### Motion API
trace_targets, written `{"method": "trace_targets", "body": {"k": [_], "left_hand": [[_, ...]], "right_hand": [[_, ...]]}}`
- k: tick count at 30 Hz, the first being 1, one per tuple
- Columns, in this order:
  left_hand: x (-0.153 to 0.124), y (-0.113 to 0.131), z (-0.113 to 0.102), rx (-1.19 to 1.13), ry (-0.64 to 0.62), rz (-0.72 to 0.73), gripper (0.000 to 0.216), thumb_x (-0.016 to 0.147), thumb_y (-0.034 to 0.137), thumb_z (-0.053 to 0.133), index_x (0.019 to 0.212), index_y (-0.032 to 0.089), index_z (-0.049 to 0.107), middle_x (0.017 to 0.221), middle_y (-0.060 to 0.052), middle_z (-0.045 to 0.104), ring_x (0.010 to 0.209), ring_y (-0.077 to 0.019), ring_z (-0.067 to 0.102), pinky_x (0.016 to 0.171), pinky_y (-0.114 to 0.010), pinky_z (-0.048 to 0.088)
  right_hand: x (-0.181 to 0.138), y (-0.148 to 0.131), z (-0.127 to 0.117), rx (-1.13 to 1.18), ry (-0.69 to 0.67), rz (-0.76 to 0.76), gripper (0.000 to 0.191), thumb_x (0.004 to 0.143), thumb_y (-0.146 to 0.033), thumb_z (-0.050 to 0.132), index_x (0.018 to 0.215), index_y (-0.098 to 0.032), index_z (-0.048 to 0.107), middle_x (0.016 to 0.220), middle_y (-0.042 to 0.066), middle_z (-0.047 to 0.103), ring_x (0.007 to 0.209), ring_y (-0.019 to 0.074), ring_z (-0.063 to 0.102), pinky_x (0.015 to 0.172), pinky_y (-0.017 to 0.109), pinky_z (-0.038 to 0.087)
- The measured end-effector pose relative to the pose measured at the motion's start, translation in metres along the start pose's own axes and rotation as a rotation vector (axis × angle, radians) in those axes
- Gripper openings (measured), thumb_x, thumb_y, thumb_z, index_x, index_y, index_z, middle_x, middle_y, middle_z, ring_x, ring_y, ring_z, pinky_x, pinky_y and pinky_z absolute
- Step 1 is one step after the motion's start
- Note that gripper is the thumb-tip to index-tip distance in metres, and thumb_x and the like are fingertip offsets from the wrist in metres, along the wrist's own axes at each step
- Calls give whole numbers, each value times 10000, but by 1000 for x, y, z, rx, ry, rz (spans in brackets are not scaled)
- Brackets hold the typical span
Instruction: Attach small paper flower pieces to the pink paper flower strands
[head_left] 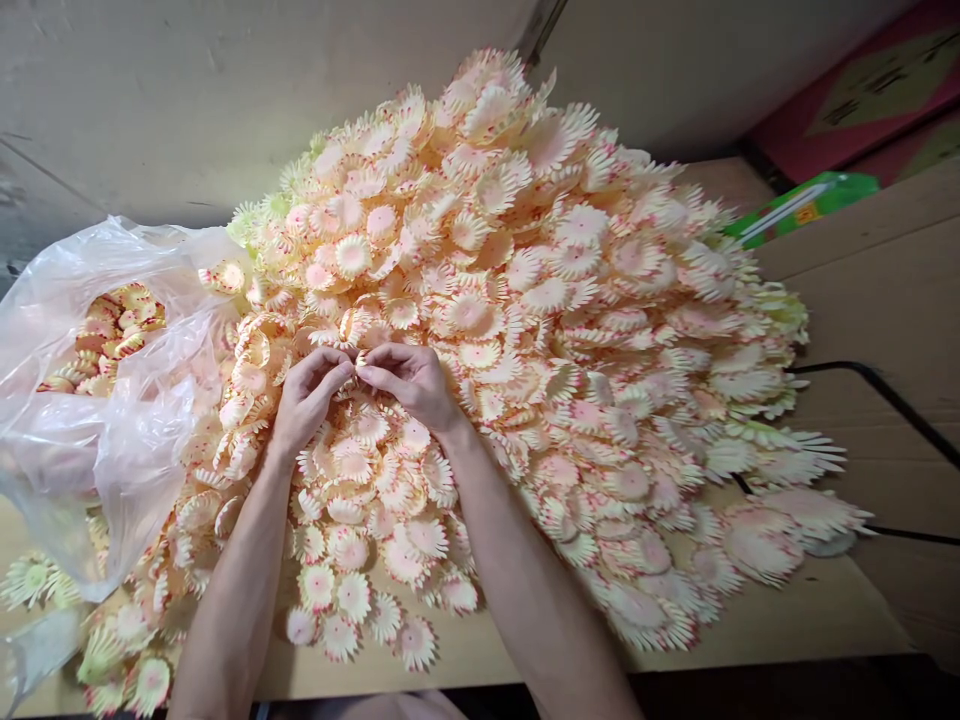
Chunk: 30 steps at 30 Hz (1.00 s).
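Note:
A big heap of cream and pink artificial flower heads [525, 300] covers the table. My left hand [307, 395] and my right hand [412, 380] meet over the middle of the heap. Their fingertips are pinched together on a small flower piece [360, 362] held between them. Both forearms reach in from the bottom edge. More loose flower heads [352, 590] lie under my wrists.
A clear plastic bag [90, 400] with smaller orange-tinted flower pieces lies at the left. A wooden tabletop [825, 610] shows at the lower right. A green box [806, 205] rests on cardboard [892, 300] at the right, crossed by a black metal bar [892, 400].

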<state>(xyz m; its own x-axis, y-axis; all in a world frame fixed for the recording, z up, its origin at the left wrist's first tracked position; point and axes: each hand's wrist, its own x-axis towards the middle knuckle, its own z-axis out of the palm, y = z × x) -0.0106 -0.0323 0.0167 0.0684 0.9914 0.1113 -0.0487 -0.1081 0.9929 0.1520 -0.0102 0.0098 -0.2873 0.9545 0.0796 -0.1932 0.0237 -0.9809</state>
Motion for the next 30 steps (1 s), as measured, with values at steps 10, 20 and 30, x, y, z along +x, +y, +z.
{"method": "trace_targets", "body": {"k": [10,20,30], "left_hand": [[4,-10,-2,-107,178,-43,152,877,319,571,783,205,537,733,11,538,669,-114,516,660,-227,451],[2,-4,-2,-235,84,-47,257,855,367,504,659,201,513,845,-71,706,685,-169,608,621,-306,481],[-2,-1,-4,-71,3,-9,272,865,384,628,767,174,769,827,-77,753,695,-159,620,659,-294,477]], "right_hand": [[1,-1,-3,242,37,101,112,679,-270,702,659,-179,640,622,-21,642,541,84,550,540,212,433],[0,-16,-7,410,157,5,345,675,-448,644,512,-235,426,440,-35,385,435,117,350,484,294,372],[-3,-14,1,284,55,-95,397,742,-509,696,559,-239,469,409,-42,392,422,106,401,492,301,340]]}}
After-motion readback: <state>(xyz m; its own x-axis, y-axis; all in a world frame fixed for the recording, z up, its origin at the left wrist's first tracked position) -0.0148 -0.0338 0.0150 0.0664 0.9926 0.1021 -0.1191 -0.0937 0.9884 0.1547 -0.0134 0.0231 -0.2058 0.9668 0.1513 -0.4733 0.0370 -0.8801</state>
